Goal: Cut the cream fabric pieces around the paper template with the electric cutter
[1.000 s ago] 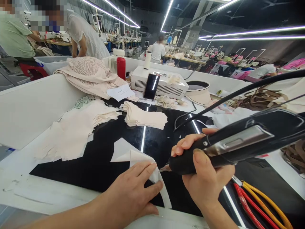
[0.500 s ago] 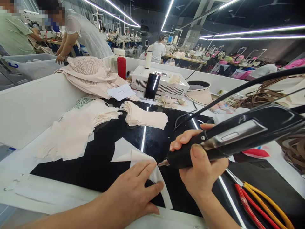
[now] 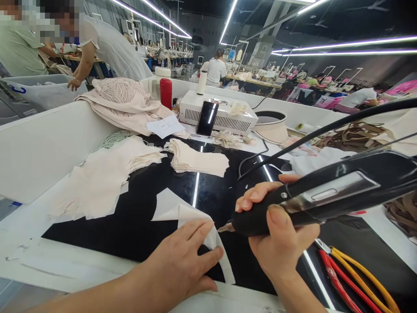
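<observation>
Long ceiling lights (image 3: 345, 45); grey column (image 3: 263, 48); sewing tables (image 3: 252, 81) behind.

The single view looks from the person's head, forward and down over the bench (image 3: 143, 234), with the left hand (image 3: 177, 256) and right hand (image 3: 283, 243) close below the lens and both forearms entering from the bottom edge. Past the bench it faces a long room, taking in the white box (image 3: 218, 113) at mid-depth, people farther off and the ceiling lights (image 3: 345, 45) along the top; this lone camera shares its scene with no second view.
</observation>
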The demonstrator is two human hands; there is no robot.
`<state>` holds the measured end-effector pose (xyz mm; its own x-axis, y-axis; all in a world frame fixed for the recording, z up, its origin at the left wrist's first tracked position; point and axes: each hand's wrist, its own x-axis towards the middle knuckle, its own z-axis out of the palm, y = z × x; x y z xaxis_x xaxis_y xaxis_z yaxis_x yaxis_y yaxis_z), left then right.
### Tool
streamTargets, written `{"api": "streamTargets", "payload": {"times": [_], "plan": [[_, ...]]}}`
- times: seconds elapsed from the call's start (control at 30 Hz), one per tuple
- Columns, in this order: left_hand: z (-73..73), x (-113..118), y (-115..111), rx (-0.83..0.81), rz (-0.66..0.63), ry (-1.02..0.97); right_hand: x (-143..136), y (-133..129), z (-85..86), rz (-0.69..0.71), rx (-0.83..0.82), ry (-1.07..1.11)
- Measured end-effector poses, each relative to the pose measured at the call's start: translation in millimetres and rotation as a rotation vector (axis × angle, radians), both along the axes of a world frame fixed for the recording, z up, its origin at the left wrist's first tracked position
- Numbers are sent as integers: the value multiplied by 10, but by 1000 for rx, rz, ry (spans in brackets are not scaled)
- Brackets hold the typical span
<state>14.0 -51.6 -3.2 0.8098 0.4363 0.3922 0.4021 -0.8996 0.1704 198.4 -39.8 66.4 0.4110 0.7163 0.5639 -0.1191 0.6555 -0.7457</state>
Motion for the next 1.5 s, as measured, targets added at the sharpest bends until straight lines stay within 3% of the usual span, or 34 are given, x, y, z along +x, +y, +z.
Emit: {"api": "streamTargets", "payload": {"times": [0.47,0.6,0.77,0.9,1.0,1.23,1.5], "plan": [[-15,13,-12,1,-2,-9,-24,23,-20,9,-13,5],[68,-7,-7,-9,-15,-10,-16,29,-19,-8,-33,-13],[277,-147,182,-113,-43,15,46,45,-37,14,-22,-35],[257,-324,429,-106,-78,26,88,117,-43,1,-34,-25],[227,-392,491,-93,-72,109,110,164,6,-37,-41,-1],[341,-159,164,-13,87,275,166,-50,188,-37,-37,74],[316,-78,-23,142,98,348,175,-361,143,-4,-33,32]]}}
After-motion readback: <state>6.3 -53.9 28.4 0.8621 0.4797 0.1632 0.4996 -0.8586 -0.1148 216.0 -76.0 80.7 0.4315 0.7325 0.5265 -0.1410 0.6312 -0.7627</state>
